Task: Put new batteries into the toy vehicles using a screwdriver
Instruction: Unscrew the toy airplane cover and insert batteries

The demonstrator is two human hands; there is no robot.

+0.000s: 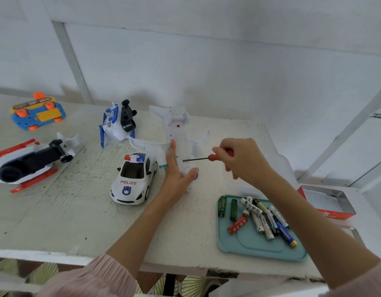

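Your forearms reach in from the near edge of the table (78, 221), and just right of them the teal tray (232, 245) holds a loose heap of batteries (260, 217). Your left hand (176, 168) lies with straight fingers flat against the white toy airplane (181, 129), which rests belly-up, steadying it rather than gripping it. Your right hand (243, 159) is curled tight round the red handle of the screwdriver (198, 159), whose tip sits at a small dark spot on the underside, likely the battery-cover screw. With the shaft lying nearly level, the tip could ride out of the screw head and chew it, or skid across the plastic toward your left thumb. An open-palmed hold may also let the plane turn under the twist. A freed screw could roll off unseen on this speckled surface. Well apart, the police car (131, 181), two helicopters and an upturned blue car wait untouched.
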